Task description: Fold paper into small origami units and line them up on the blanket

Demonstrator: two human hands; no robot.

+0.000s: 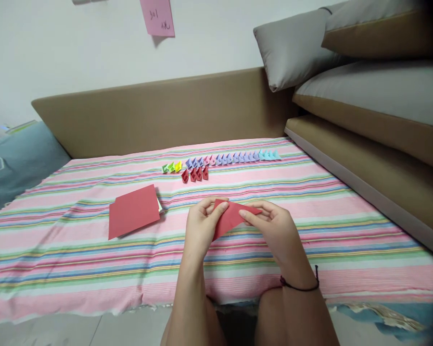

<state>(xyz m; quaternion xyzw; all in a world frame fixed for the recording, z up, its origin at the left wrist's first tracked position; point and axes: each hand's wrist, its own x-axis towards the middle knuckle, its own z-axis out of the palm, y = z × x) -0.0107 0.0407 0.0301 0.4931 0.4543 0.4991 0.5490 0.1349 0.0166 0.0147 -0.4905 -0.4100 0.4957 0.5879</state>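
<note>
Between my two hands is a red sheet of paper (229, 220), folded into a triangle and raised above the striped cloth. My left hand (204, 222) pinches its left corner, thumb on top and fingers behind. At the right, pointed corner, my right hand (269, 218) grips the paper between thumb and fingers. To the left lies a stack of red paper (134, 211), with some paler sheets showing at its right edge. Beyond my hands stand several small dark red folded paper pieces (199, 174).
A long row of folded paper pieces (234, 158) in purple, pink and blue runs behind the red ones, with green and yellow pieces (171, 166) at its left. Grey cushions (375, 96) pile up on the right. A brown backrest (166, 113) closes off the back.
</note>
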